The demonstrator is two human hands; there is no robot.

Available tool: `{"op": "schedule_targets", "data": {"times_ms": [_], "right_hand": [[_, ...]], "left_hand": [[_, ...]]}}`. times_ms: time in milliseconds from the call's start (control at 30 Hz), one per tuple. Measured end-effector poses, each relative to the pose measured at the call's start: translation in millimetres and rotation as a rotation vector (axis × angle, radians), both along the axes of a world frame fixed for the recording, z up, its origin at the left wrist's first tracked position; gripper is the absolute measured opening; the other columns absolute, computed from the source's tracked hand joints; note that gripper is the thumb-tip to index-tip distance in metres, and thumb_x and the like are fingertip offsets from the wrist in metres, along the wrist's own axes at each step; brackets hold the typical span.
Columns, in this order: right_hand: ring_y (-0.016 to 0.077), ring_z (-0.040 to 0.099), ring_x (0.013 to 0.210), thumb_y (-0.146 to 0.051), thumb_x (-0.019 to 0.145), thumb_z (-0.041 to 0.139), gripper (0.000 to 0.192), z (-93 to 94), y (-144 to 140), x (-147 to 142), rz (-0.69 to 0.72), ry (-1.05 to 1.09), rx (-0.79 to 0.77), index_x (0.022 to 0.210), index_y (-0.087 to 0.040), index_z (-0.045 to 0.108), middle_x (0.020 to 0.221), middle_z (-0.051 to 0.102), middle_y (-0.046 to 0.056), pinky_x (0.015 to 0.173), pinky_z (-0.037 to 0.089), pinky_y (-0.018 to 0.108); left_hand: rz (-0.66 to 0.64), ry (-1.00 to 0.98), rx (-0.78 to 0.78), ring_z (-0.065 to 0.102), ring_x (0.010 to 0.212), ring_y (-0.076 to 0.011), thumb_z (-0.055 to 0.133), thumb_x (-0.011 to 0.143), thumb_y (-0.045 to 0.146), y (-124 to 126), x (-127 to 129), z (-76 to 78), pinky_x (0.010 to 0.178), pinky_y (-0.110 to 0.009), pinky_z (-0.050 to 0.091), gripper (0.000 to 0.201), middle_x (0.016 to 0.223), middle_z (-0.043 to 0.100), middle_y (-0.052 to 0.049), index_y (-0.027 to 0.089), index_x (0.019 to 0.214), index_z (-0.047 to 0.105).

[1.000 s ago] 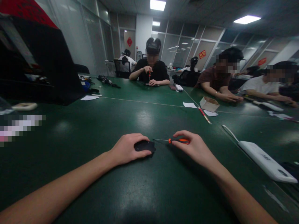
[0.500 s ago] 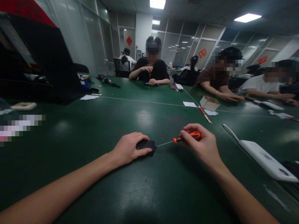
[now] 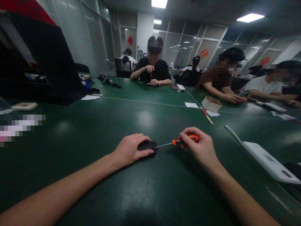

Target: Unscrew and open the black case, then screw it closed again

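Observation:
My left hand (image 3: 131, 147) is closed round a small flat black box (image 3: 148, 146), keeping it on the green table (image 3: 141, 188). The thumb lies along its near side and the fingers along its far side. My right hand (image 3: 199, 142) grips a screwdriver (image 3: 177, 142) by its orange and black handle. The thin metal shaft points left, nearly level, and its tip meets the right end of the black box. How far the tip goes in is too small to tell.
A white power bank (image 3: 265, 160) with a cable lies at the right. Farther back are an open cardboard box (image 3: 211, 104), papers (image 3: 191, 105) and a red-and-white stick (image 3: 207, 116). A large black case (image 3: 47, 62) stands at the left. Several people sit across the table.
My right hand and the screwdriver have shifted slightly left, and the tip sits closer in at the box's right end. My left hand and the box have hardly moved.

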State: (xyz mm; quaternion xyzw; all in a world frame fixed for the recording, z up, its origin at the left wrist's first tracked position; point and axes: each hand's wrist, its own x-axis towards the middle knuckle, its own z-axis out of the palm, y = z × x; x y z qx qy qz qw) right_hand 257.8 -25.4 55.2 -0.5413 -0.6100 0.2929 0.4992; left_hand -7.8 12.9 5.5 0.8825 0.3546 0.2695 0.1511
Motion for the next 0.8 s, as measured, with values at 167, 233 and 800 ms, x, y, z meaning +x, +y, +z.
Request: {"op": "schedule_targets", "data": {"times_ms": [167,233,800], "right_hand": [[0.015,0.062,0.052,-0.047,0.079,0.074,0.033,1.8,-0.2,4.7,-0.073,-0.014,0.044,0.086,-0.017,0.064,0.071,0.068,0.004,0.047,0.05,0.026],[0.0152,0.062,0.052,-0.048,0.078,0.075,0.034,2.3,0.1,5.4,-0.067,-0.026,0.037,0.086,-0.016,0.064,0.07,0.067,0.004,0.048,0.051,0.026],[0.015,0.052,0.048,-0.059,0.086,0.058,0.043,-27.6,12.6,0.6,-0.014,-0.222,-0.125,0.08,-0.017,0.065,0.054,0.056,-0.001,0.049,0.039,0.027]], "left_hand": [[-0.008,-0.002,0.015,0.066,0.092,-0.022,0.062,0.088,0.049,0.3,-0.6,-0.4,0.082,-0.036,0.051,0.038,0.103,0.07,-0.007,0.019,0.111,0.065],[-0.006,-0.001,0.013,0.066,0.092,-0.0221,0.062,0.088,0.049,0.4,-0.7,-0.7,0.082,-0.036,0.051,0.038,0.103,0.071,-0.007,0.019,0.111,0.065],[0.016,-0.03,0.032,0.066,0.097,-0.0238,0.063,0.087,0.048,-1.0,-2.2,-6.6,0.087,-0.038,0.052,0.041,0.109,0.071,-0.009,0.018,0.115,0.063]]}}
